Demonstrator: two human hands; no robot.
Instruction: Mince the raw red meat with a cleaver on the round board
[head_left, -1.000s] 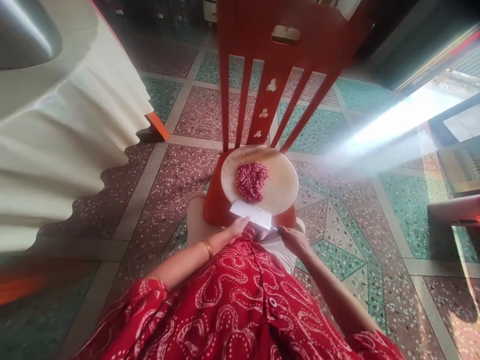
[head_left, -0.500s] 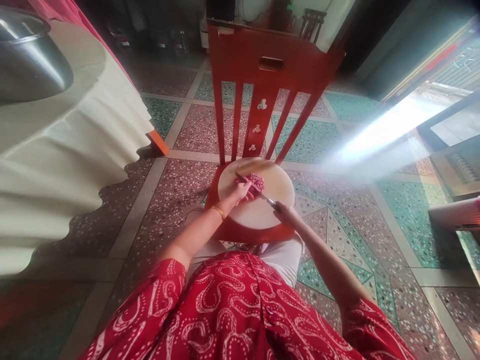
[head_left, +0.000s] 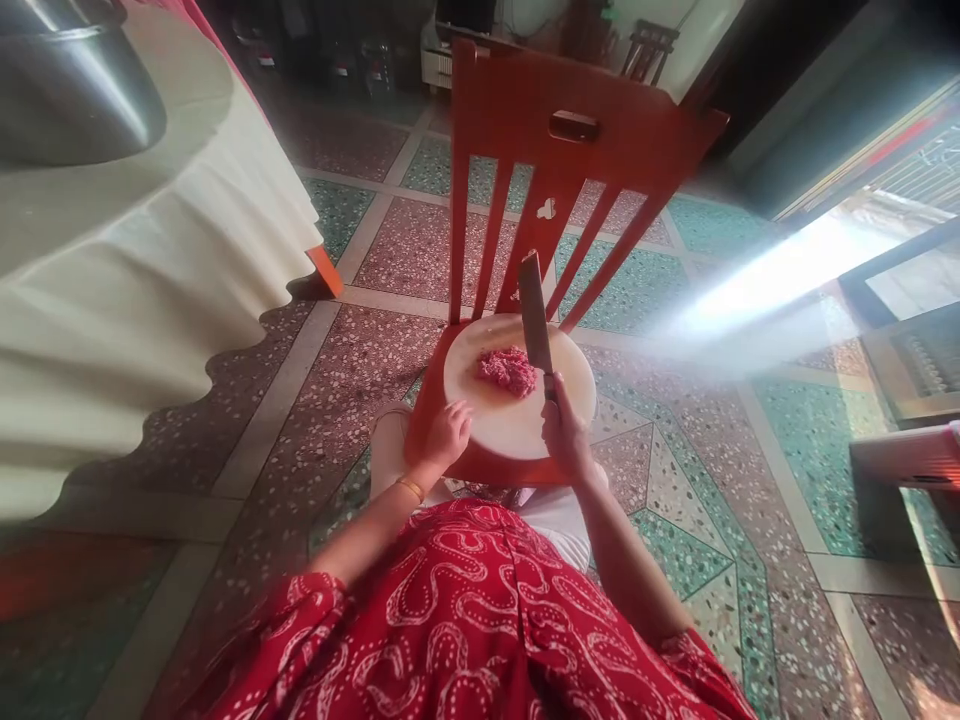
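A mound of minced meat point(head_left: 508, 371) lies on a round cutting board point(head_left: 495, 435), which rests on the seat of a red wooden chair point(head_left: 429, 425). My right hand point(head_left: 566, 432) is wrapped round the dark handle of a cleaver point(head_left: 535, 315). The blade is raised, pointing up and away from me, just right of the meat. At the board's near left edge is my left hand point(head_left: 448, 435), empty, its fingers loosely bent and slightly apart. It is clear of the meat.
The chair's slatted back point(head_left: 577, 110) rises behind the board. On the left, a table with a cream cloth point(head_left: 187, 220) holds a large metal pot point(head_left: 82, 95). Bright light crosses the patterned terrazzo floor point(head_left: 405, 250) from the right.
My left hand has drawn back from the blade and meat to the board's near left edge. My right hand has swung the cleaver from lying across the meat to pointing upward.
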